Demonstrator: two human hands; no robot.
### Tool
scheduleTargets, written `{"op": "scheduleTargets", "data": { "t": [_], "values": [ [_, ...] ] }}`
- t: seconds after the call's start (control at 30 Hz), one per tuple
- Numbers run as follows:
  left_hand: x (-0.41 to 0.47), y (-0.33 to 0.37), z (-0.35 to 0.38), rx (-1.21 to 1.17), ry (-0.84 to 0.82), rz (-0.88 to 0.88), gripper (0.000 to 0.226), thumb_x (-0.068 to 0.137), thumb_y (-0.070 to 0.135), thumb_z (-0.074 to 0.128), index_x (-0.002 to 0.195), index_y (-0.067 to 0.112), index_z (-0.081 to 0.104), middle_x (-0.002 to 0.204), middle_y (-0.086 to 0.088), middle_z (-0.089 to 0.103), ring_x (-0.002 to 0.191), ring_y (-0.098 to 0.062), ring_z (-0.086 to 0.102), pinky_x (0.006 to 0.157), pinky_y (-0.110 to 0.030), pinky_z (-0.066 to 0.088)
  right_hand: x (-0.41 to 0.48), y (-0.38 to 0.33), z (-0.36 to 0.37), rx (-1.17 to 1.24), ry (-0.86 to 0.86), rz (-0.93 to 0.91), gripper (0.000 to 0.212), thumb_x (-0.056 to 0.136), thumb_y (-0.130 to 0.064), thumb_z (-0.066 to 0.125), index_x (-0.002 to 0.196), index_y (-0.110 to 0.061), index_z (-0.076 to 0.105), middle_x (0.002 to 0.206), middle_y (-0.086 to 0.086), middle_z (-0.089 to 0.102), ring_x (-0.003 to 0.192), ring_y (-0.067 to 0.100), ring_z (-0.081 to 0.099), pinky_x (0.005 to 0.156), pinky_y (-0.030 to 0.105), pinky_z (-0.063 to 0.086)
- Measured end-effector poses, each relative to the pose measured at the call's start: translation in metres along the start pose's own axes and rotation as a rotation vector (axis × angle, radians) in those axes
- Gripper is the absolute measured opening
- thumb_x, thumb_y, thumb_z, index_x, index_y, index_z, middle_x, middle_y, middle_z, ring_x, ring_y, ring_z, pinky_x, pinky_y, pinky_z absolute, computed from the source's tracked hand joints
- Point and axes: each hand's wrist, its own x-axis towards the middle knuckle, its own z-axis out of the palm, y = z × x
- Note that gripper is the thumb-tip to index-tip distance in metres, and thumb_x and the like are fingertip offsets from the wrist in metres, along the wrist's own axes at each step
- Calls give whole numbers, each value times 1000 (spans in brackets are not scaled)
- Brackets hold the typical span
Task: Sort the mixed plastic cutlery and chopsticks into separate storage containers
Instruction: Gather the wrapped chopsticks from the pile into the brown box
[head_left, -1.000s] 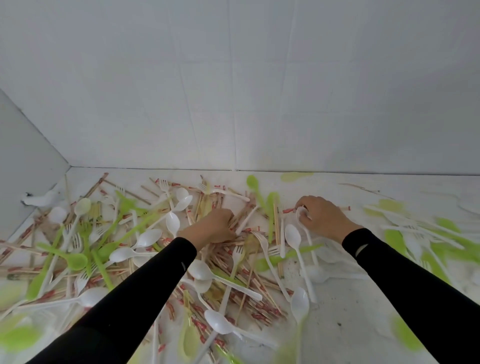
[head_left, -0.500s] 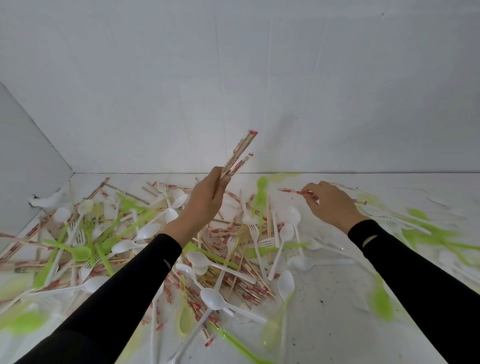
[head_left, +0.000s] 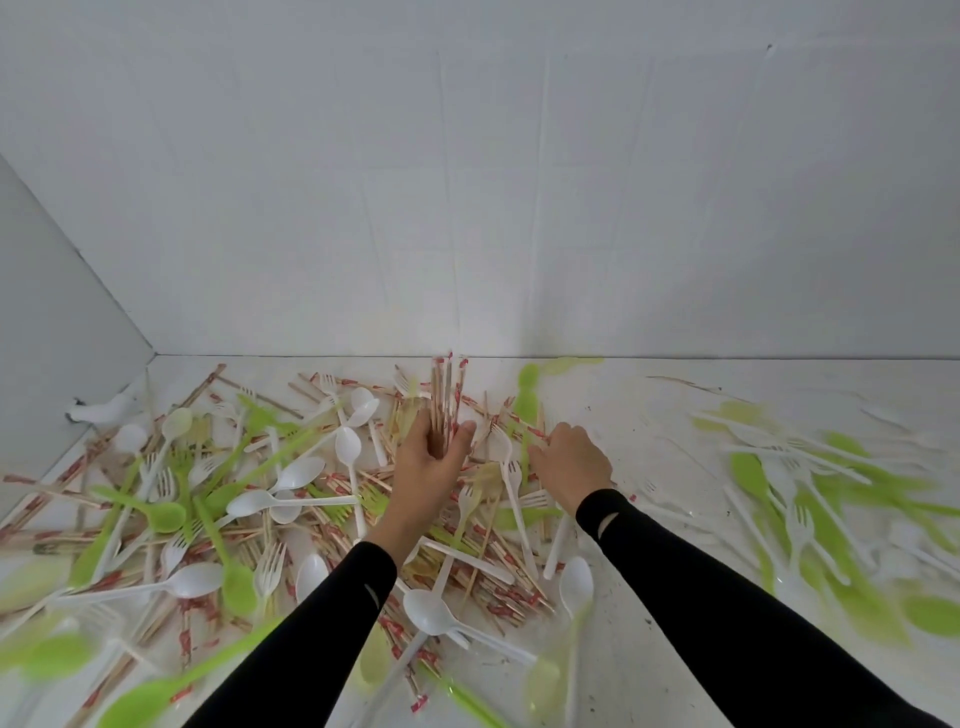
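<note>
Gathering step, I judge: my left hand (head_left: 431, 467) grips an upright chopstick bundle (head_left: 445, 400) at frame centre. My right hand (head_left: 571, 462) rests on the pile (head_left: 311, 519) beside it, grasp unclear. Next needs a container; none visible.

The white spoons (head_left: 298, 472) and forks (head_left: 270, 564) are made of smooth, glossy plastic, while the green spoons (head_left: 165, 516) are moulded in a shinier, slightly translucent plastic. The chopsticks (head_left: 444, 395) are seen as pale, matt bare wood, many of them wrapped in thin, red-printed paper. The 2 sleeves (head_left: 311, 639) are cut from black, matt cloth, and the tabletop (head_left: 623, 405) and back wall (head_left: 467, 182) are finished in matt white, the tabletop flecked with dark specks, the wall marked by faint seams.
</note>
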Motion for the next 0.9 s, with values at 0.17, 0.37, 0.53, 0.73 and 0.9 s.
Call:
{"op": "scheduleTargets", "data": {
  "t": [0.17,0.37,0.53,0.73,0.9],
  "values": [
    [11,-12,0,180,-124,-124,60,89,57,54,83,-2,63,70,-8,69,63,-15,66,64,-36,54,8,10,-4,-84,-15,18,30,93,-34,57,110,-11,49,109,5,54,86,22,55,68,30,39],
    [45,-20,13,439,-118,-68,35,99,44,52,75,18,50,65,-2,51,56,-16,48,48,-18,35,17,33,-22,-146,3,27,24,90,-33,58,96,-12,47,97,3,53,79,22,52,63,29,38],
    [60,-26,23,784,-191,-135,41,93,52,55,74,18,42,69,2,47,59,-16,46,51,-29,30,19,44,-31,101,135,7,19,89,-29,58,93,-12,50,89,3,58,70,20,53,54,29,33],
    [65,-27,41,820,-295,-226,28,85,38,63,80,16,46,81,-2,58,66,-17,53,56,-30,39,19,30,-42,393,150,-227,17,93,-29,53,105,-18,49,77,4,58,62,21,51,55,35,41],
    [72,-22,41,615,-366,-265,19,94,21,57,80,13,46,74,1,50,63,-13,46,51,-19,36,2,27,-27,287,-52,-390,17,93,-31,58,107,-21,55,62,-4,47,54,13,41,56,30,37]
  ]
}}
